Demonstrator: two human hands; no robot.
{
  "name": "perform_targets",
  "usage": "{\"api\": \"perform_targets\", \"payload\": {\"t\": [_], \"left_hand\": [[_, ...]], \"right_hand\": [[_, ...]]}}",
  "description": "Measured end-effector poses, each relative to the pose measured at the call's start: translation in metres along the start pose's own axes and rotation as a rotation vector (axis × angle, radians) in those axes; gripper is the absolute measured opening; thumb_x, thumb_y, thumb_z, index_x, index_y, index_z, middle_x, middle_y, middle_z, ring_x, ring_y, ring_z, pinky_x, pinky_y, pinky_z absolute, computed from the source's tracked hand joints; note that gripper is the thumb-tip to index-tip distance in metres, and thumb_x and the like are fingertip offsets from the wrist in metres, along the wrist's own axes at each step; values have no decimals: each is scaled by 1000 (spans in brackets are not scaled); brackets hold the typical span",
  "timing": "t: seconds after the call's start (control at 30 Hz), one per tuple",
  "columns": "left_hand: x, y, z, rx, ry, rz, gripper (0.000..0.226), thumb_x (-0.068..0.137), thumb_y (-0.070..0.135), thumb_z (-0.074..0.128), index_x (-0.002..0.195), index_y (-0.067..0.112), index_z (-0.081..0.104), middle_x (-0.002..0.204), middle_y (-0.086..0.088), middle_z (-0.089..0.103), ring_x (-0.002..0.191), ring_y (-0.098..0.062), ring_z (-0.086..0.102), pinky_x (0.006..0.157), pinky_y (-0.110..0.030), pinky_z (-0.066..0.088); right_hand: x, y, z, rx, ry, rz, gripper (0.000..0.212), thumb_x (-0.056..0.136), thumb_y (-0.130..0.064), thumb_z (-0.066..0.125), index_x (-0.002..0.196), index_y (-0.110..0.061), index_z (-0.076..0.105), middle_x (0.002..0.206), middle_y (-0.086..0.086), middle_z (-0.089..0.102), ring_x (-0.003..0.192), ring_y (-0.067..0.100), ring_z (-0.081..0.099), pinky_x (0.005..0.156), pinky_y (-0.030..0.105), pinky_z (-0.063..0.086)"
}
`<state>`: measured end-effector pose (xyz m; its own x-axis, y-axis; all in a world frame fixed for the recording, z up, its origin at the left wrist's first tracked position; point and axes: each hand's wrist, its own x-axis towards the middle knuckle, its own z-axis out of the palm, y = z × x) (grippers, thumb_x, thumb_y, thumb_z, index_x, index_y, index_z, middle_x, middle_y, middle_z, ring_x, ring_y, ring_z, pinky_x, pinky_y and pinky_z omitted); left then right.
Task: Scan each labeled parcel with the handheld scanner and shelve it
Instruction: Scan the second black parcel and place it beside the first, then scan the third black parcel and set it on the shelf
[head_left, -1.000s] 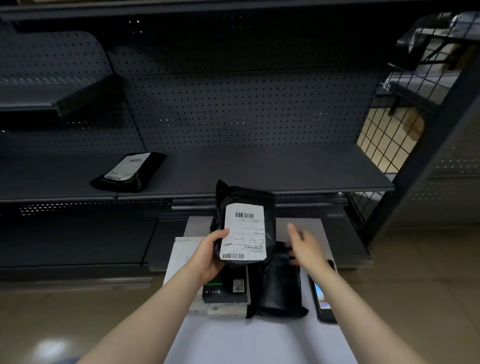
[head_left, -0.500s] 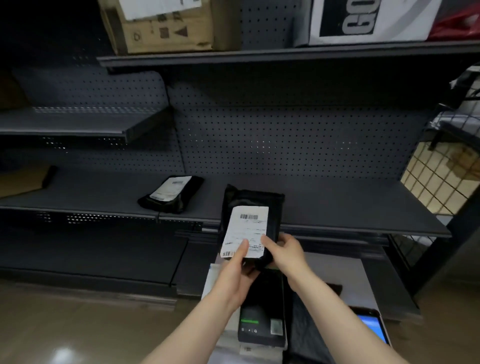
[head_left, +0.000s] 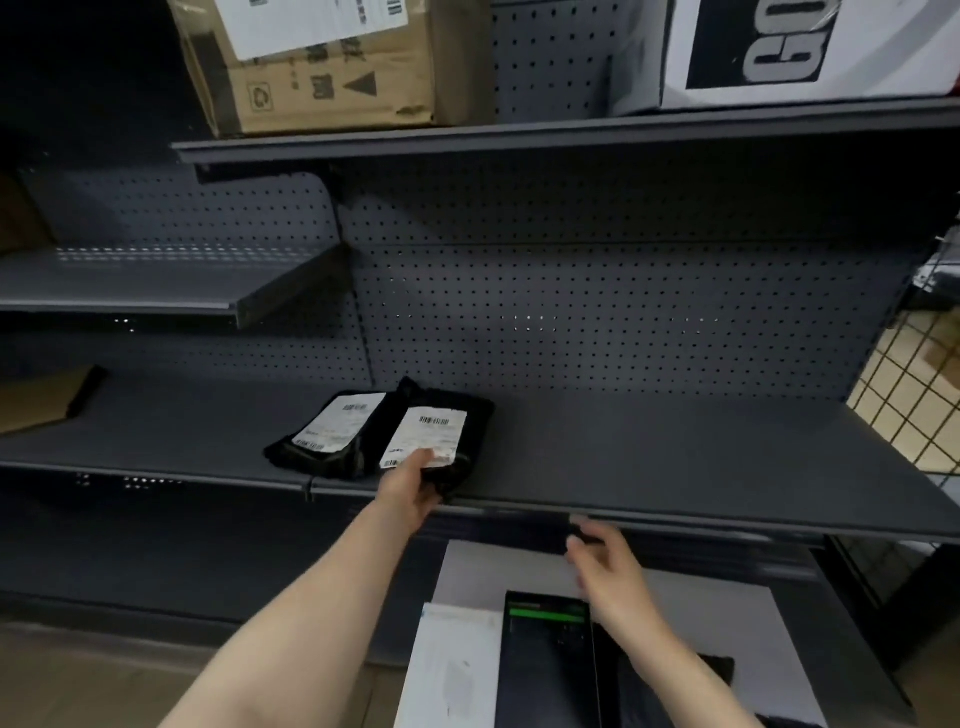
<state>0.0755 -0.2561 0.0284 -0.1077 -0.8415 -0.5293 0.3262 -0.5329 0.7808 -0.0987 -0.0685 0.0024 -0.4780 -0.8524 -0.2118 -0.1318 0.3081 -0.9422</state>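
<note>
A black parcel with a white label (head_left: 439, 439) lies on the grey middle shelf (head_left: 649, 462), and my left hand (head_left: 410, 486) grips its near end at the shelf's front edge. It touches a second labelled black parcel (head_left: 332, 436) lying just to its left. My right hand (head_left: 605, 564) hovers below the shelf, fingers loose, holding nothing. A black handheld scanner (head_left: 548, 665) with a green-lit screen lies on the white table (head_left: 519, 566) beneath my right hand. Another black parcel (head_left: 675, 675) lies right of the scanner, mostly hidden by my right arm.
A cardboard box (head_left: 322, 67) and a white printed box (head_left: 789, 47) stand on the top shelf. A brown flat package (head_left: 41, 397) lies at the far left of the middle shelf. A wire grid panel (head_left: 914, 395) closes the right side. A white mailer (head_left: 457, 670) lies beside the scanner.
My left hand has carried the parcel up and forward onto the middle shelf beside the first one. My right hand has let go of it and dropped back below the shelf.
</note>
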Motion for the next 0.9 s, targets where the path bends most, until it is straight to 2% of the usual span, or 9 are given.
{"api": "perform_targets", "payload": {"t": [0.07, 0.1, 0.2, 0.33, 0.5, 0.67, 0.73, 0.83, 0.9], "left_hand": [[13, 4, 5, 46, 20, -12, 35, 93, 14, 60, 126, 4, 55, 101, -14, 64, 76, -22, 61, 54, -31, 56], [21, 5, 6, 63, 28, -16, 32, 94, 15, 59, 124, 6, 55, 99, -13, 62, 76, -22, 59, 59, -30, 57], [39, 8, 11, 109, 52, -34, 42, 93, 17, 60, 133, 5, 53, 118, -16, 60, 103, -28, 61, 84, -36, 49], [47, 10, 17, 122, 92, -63, 46, 92, 18, 63, 135, 8, 51, 136, -12, 56, 126, -28, 54, 88, -41, 47], [39, 15, 27, 119, 131, -56, 58, 91, 28, 66, 141, 10, 45, 144, -13, 49, 130, -33, 48, 105, -47, 43], [29, 20, 22, 202, 250, -7, 74, 86, 41, 65, 146, 6, 39, 140, -15, 50, 121, -35, 54, 98, -44, 49], [20, 16, 18, 239, 336, 38, 75, 87, 43, 61, 146, 5, 35, 144, -15, 44, 126, -31, 49, 99, -36, 46], [-8, -3, 18, 361, 486, 133, 75, 84, 42, 60, 143, 5, 33, 147, -16, 39, 131, -31, 43, 107, -39, 40], [-35, -25, 22, 502, 443, 239, 61, 87, 35, 58, 137, 4, 41, 143, -21, 44, 128, -37, 45, 108, -43, 40]], "right_hand": [[6, 10, -9, -16, 6, 28, 26, 97, -33, 52, 122, -27, 49, 98, -2, 66, 89, 15, 61, 92, 40, 52], [7, 14, -13, -15, 14, 32, 23, 97, -31, 51, 119, -28, 48, 95, -2, 68, 88, 16, 61, 91, 41, 53], [12, 25, -24, -9, 35, 33, 20, 98, -26, 51, 117, -27, 47, 91, -1, 70, 85, 19, 62, 90, 43, 53], [13, 30, -30, -11, 37, 47, 19, 99, -25, 49, 118, -25, 47, 90, -1, 70, 84, 19, 62, 88, 40, 52], [0, 26, -40, -33, 18, 23, 20, 99, -20, 48, 118, -24, 45, 91, 1, 69, 79, 18, 61, 80, 35, 52], [-16, 32, -63, -83, 45, 62, 27, 97, -20, 50, 123, -22, 44, 93, 3, 67, 81, 17, 60, 83, 38, 52], [-20, 43, -73, -156, 59, 107, 31, 95, -22, 52, 125, -19, 44, 96, 4, 66, 84, 19, 60, 86, 41, 52], [-28, 66, -86, -255, 94, 211, 39, 91, -24, 56, 127, -10, 49, 106, 8, 63, 92, 28, 62, 89, 42, 52], [-39, 81, -93, -358, 85, 282, 40, 90, -25, 56, 126, -6, 51, 116, 12, 62, 106, 33, 61, 89, 35, 48]]}}
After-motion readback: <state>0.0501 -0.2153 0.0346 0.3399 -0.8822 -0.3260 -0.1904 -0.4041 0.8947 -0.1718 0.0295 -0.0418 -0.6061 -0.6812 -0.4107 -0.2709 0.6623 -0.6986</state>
